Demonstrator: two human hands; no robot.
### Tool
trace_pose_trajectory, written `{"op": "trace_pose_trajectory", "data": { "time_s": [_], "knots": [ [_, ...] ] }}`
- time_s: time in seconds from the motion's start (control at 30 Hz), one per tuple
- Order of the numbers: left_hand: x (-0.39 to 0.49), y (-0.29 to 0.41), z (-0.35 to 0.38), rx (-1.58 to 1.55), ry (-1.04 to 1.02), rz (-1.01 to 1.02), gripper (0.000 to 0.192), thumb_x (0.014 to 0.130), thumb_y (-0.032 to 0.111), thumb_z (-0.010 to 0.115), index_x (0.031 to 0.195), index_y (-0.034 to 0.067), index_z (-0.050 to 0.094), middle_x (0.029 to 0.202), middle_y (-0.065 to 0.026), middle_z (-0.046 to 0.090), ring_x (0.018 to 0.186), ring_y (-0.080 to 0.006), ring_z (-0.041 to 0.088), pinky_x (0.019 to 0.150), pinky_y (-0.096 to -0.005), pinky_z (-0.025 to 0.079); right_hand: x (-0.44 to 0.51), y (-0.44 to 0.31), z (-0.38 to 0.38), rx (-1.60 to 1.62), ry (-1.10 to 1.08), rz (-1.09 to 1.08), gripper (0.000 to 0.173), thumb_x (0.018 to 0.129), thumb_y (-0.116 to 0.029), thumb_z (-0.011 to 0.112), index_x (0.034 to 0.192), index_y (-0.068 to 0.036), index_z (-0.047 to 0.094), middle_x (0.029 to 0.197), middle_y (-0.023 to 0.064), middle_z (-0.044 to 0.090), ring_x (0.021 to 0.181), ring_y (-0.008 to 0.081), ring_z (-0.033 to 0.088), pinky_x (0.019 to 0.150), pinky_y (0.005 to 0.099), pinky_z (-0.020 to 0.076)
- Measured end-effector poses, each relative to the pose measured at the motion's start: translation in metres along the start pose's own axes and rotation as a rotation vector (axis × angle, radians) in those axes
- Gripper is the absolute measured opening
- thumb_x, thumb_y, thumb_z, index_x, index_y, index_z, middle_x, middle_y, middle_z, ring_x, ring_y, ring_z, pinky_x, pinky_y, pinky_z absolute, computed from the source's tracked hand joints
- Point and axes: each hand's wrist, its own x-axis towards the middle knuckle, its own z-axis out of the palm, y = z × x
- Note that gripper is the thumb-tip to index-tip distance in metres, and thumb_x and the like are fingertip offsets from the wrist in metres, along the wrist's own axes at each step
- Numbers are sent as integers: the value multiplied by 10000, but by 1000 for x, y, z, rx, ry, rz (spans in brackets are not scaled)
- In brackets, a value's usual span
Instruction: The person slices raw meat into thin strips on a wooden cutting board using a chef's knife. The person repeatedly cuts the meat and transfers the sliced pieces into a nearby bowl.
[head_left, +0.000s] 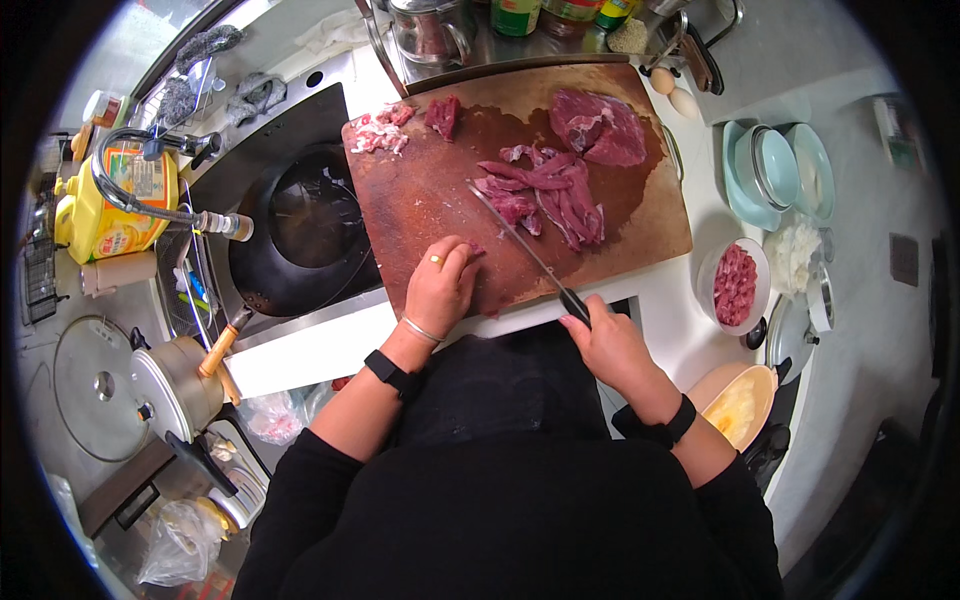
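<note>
On a large wooden cutting board (427, 202), my left hand (444, 283) has its fingertips on a small piece of red meat (475, 249) near the front edge. My right hand (600, 337) grips the black handle of a kitchen knife (525, 247), whose blade points up and left across the board. The tip of the blade is beside a pile of raw meat strips (562, 191). Behind the strips, at the right, lies a large chunk of raw meat (611, 131). Fatty trimmings (379, 133) and a small red chunk (443, 117) sit at the board's back left.
A wok (251, 262) holding liquid sits in the sink at left, under a faucet (112, 172). On the right counter are a white bowl of cut meat (761, 304), light-blue bowls (778, 166) and eggs (682, 103). A lidded pot (180, 382) stands at lower left.
</note>
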Motion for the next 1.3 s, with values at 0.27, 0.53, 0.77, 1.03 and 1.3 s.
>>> {"op": "trace_pose_trajectory", "data": {
  "time_s": [0.27, 0.53, 0.77, 1.03, 1.3],
  "knots": [
    [-1, -8, -4, 107, -13, 127, 181, 734, -31, 654, 904, 9, 606, 948, -120, 595, 848, -308, 587, 731, -382, 501, -12, -18, 8, -143, -91, -54, 393, 919, -391, 579, 907, -12, 473, 629, 214, 620, 619, 419, 632, 567, 506, 509],
    [-4, -14, 6, 79, 22, 119, 203, 707, -38, 632, 903, 11, 617, 924, -114, 597, 834, -299, 588, 731, -367, 504, 13, -34, 17, -127, -144, 16, 349, 930, -336, 563, 927, 1, 470, 672, 229, 636, 661, 431, 641, 593, 514, 509],
    [-5, -14, 3, 88, -23, 113, 179, 752, -37, 661, 921, 6, 618, 947, -128, 611, 872, -314, 599, 750, -374, 509, 24, -23, 21, -134, -149, 26, 361, 929, -360, 561, 975, -10, 481, 717, 252, 642, 712, 442, 640, 626, 522, 506],
    [-8, -6, -6, 27, 49, -23, 225, 754, 23, 711, 941, 15, 585, 958, -135, 594, 886, -321, 596, 767, -377, 502, -3, -6, 3, -12, -60, 38, 400, 930, -411, 554, 939, -20, 475, 676, 251, 621, 655, 472, 602, 578, 552, 475],
    [-9, -11, -6, 67, -8, 101, 195, 732, -33, 672, 911, 8, 606, 939, -127, 594, 832, -310, 581, 730, -378, 493, -13, -27, 8, -109, -155, -7, 385, 924, -387, 568, 920, -12, 481, 650, 218, 630, 628, 423, 635, 577, 510, 512]
  ]
}}
